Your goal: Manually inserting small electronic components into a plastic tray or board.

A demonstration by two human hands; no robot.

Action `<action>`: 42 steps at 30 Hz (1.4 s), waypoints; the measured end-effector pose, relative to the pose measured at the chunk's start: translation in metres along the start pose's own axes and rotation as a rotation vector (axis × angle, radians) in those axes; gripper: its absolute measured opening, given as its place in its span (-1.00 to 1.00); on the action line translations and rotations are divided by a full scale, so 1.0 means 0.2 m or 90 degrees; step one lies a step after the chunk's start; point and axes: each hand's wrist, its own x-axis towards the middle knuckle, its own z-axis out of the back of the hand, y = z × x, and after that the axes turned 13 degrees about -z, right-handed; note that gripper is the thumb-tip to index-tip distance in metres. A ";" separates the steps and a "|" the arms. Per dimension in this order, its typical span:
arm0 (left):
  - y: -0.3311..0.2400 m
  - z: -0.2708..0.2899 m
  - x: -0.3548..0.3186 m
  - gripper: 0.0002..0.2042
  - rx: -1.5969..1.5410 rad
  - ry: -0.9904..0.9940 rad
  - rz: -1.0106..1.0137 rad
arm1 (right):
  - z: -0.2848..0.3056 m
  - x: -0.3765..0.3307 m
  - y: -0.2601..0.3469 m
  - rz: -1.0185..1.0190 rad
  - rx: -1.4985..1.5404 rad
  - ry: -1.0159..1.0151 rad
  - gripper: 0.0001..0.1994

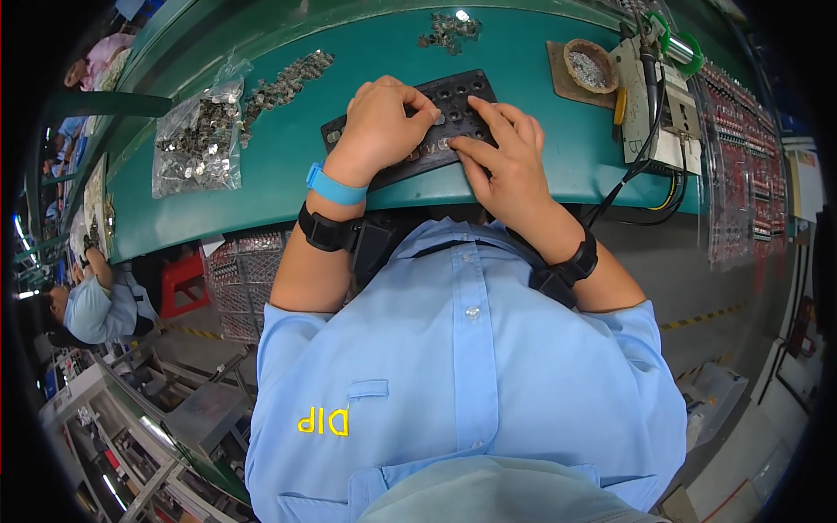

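A black tray with rows of round recesses (486,98) lies at a slant on the green bench in front of me. Small silvery metal pieces (445,145) sit in several recesses along its near side. My left hand (382,124), a blue band on its wrist, reaches over the tray's left part. Its thumb and forefinger are pinched together on a small silvery metal piece (438,119) just above the tray. At the tray's right side my right hand (508,155) holds nothing that I can see, fingers apart. One fingertip touches a piece in the near row; another rests by the far recesses.
Left on the bench (279,166) lie a clear bag of metal pieces (199,144) and a loose heap (292,83). Another heap (451,31) lies at the back. To the right are a round bowl (570,63), a soldering station (641,96) with cables, and clear trays (741,166).
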 end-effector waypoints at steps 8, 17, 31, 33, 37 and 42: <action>-0.05 -0.04 -0.02 -0.75 0.069 -0.052 -0.009 | 0.01 -0.03 0.06 0.015 -0.079 0.015 -0.75; -0.01 0.09 -0.11 -0.77 -0.087 -0.191 0.008 | 0.09 0.04 0.04 -0.004 -0.085 0.083 -0.69; 0.26 0.32 -0.53 -0.81 0.200 -0.285 0.013 | 0.05 0.32 0.04 0.219 -0.117 0.180 -0.72; 0.43 0.40 -0.58 -0.81 0.244 -0.349 0.070 | 0.03 0.24 0.10 0.202 -0.225 0.145 -0.71; 0.62 0.54 -0.64 -0.83 0.173 -0.382 0.214 | 0.08 0.33 0.17 0.165 -0.222 0.212 -0.73; 0.67 0.59 -0.52 -0.79 0.294 -0.346 0.206 | -0.12 0.58 0.38 0.207 -0.094 0.225 -0.78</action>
